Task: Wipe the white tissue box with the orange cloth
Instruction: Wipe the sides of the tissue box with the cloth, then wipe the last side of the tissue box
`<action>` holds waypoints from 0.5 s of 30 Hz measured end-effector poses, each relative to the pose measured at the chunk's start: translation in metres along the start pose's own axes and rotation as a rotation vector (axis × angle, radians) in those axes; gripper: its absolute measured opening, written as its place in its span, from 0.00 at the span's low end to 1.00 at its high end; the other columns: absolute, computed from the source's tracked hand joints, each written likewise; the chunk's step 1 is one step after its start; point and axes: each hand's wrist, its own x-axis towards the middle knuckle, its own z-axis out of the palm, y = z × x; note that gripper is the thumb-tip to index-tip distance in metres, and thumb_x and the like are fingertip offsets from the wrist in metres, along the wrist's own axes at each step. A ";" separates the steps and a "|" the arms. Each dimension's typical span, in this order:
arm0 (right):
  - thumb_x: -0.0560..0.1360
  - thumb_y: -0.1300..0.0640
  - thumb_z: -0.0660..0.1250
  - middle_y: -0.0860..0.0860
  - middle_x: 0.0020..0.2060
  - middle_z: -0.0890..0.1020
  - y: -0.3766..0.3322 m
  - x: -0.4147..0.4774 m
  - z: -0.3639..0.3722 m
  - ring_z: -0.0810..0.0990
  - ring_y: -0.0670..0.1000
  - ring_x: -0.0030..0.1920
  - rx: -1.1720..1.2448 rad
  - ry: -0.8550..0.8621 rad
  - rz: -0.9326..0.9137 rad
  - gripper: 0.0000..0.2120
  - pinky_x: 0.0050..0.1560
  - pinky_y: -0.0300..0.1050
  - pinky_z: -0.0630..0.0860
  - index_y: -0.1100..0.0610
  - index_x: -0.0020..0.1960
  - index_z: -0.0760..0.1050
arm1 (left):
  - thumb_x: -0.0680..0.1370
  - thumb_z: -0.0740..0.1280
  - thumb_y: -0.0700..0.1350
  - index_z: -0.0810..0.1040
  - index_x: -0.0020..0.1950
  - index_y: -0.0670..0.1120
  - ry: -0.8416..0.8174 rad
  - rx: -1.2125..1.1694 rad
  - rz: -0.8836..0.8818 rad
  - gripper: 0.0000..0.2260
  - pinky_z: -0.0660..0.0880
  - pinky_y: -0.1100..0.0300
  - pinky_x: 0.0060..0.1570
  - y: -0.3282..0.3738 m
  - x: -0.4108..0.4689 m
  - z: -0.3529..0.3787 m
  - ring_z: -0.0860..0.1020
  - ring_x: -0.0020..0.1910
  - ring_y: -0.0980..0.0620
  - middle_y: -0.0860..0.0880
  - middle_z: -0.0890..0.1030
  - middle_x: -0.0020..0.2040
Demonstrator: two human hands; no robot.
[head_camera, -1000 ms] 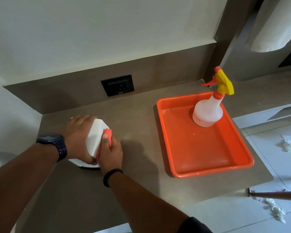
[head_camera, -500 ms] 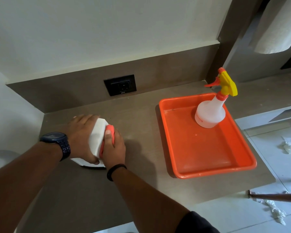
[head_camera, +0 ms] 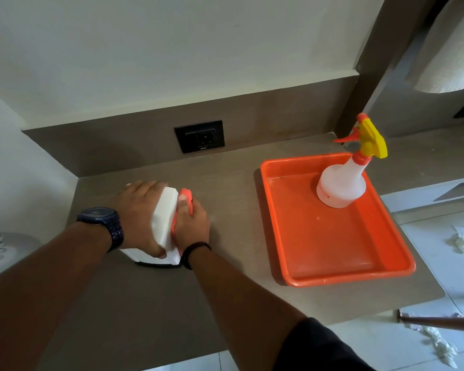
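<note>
I see my left hand (head_camera: 142, 210) spread flat over the one white tissue box (head_camera: 164, 223) on the table (head_camera: 233, 188), fingers wrapping its top. My right hand (head_camera: 192, 223) closes its fingers on the one orange cloth (head_camera: 185, 195), pressed against the box's right side. One spray bottle (head_camera: 343, 183) stands in one orange tray (head_camera: 332, 263).
</note>
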 end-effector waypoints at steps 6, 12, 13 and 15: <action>0.72 0.38 0.57 0.60 0.51 0.85 0.004 -0.012 0.004 0.82 0.62 0.56 0.043 0.069 0.105 0.26 0.62 0.62 0.77 0.57 0.53 0.80 | 0.40 0.70 0.72 0.62 0.67 0.52 -0.004 -0.029 -0.050 0.58 0.68 0.49 0.64 0.004 -0.002 -0.004 0.70 0.61 0.48 0.52 0.71 0.63; 0.82 0.51 0.62 0.49 0.39 0.81 -0.034 -0.018 -0.026 0.80 0.47 0.43 0.117 -0.047 -0.001 0.11 0.50 0.42 0.78 0.54 0.45 0.78 | 0.40 0.70 0.74 0.67 0.57 0.56 0.013 -0.064 -0.075 0.49 0.72 0.50 0.52 0.014 0.000 -0.009 0.74 0.50 0.49 0.54 0.75 0.53; 0.82 0.52 0.63 0.48 0.38 0.80 -0.045 -0.017 -0.033 0.79 0.43 0.40 0.120 -0.059 -0.050 0.11 0.48 0.39 0.77 0.54 0.44 0.78 | 0.39 0.70 0.74 0.67 0.58 0.56 0.002 -0.068 -0.095 0.50 0.72 0.50 0.52 0.016 -0.001 -0.010 0.74 0.51 0.49 0.53 0.75 0.54; 0.82 0.56 0.63 0.47 0.32 0.78 -0.067 -0.013 -0.054 0.76 0.35 0.31 0.105 -0.033 -0.166 0.11 0.39 0.32 0.74 0.56 0.43 0.77 | 0.37 0.68 0.77 0.63 0.64 0.52 -0.017 -0.090 -0.152 0.59 0.71 0.48 0.59 0.020 -0.002 -0.012 0.73 0.59 0.46 0.51 0.73 0.61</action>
